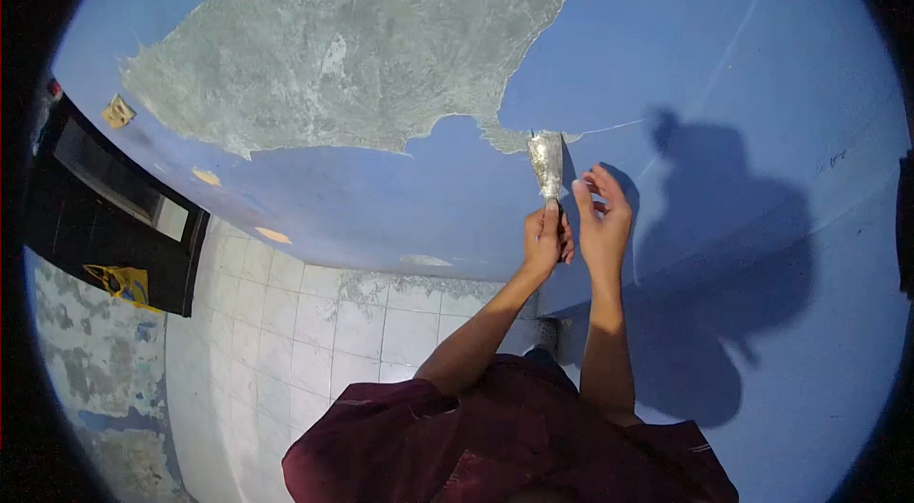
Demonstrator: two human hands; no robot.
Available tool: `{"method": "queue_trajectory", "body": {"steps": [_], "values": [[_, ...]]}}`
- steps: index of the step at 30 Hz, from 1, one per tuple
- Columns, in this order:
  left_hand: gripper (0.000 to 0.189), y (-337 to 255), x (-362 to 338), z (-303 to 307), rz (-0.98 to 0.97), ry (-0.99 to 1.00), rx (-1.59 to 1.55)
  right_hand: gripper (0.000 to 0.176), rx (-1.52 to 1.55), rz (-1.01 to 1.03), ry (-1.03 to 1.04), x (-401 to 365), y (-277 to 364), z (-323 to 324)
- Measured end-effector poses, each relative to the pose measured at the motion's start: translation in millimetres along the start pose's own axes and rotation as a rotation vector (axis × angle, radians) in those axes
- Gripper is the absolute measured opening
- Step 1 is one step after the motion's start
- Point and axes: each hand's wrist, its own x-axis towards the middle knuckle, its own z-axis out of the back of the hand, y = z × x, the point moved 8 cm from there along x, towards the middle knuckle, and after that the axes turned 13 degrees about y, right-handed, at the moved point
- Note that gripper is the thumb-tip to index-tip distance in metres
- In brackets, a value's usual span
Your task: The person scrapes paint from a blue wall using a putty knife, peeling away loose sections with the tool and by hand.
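My left hand (545, 241) is wrapped round the handle of a putty knife (546, 160). Its broad metal blade, smeared with pale residue, points up and touches the blue wall (666, 37) at the lower right edge of a bare grey patch (362, 46). Just right of the blade, my right hand (605, 216) is raised close to the wall, its fingers loosely bent and apart, with nothing visible in them. The paint edge round the patch is ragged, and a thin pale line runs right from the blade tip.
White floor tiles (314, 327) lie below, with grey debris (381, 289) along the wall's foot. To the left stand a dark door (86, 208), a yellow bag (129, 284) and a peeling wall (105, 360). A beige fitting (118, 112) sits on the blue wall. My shadow falls at right.
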Motion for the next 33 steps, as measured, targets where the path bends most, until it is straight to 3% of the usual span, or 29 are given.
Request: {"method": "queue_trajectory", "body": {"steps": [9, 17, 22, 27, 29, 33], "values": [[0.048, -5, 19, -25, -0.146, -0.018, -0.189, 0.035, -0.065, -0.016, -0.001, -18, 11, 30], [0.050, -14, 19, -31, -0.165, -0.013, -0.297, 0.035, -0.061, -0.017, 0.052, -16, 13, 28], [0.047, -1, 4, -17, -0.111, -0.102, 0.125, 0.035, 0.032, 0.007, 0.162, 13, -20, -9], [0.046, -18, -11, -15, -0.019, -0.076, 0.195, 0.028, 0.241, -0.124, 0.209, 33, -40, -41], [0.046, -23, -13, -9, 0.026, -0.094, 0.267, 0.032, 0.123, -0.092, 0.139, 34, -45, -44], [0.046, -33, -17, -7, 0.112, -0.107, 0.338, 0.028, 0.257, -0.131, 0.103, 34, -50, -47]]}}
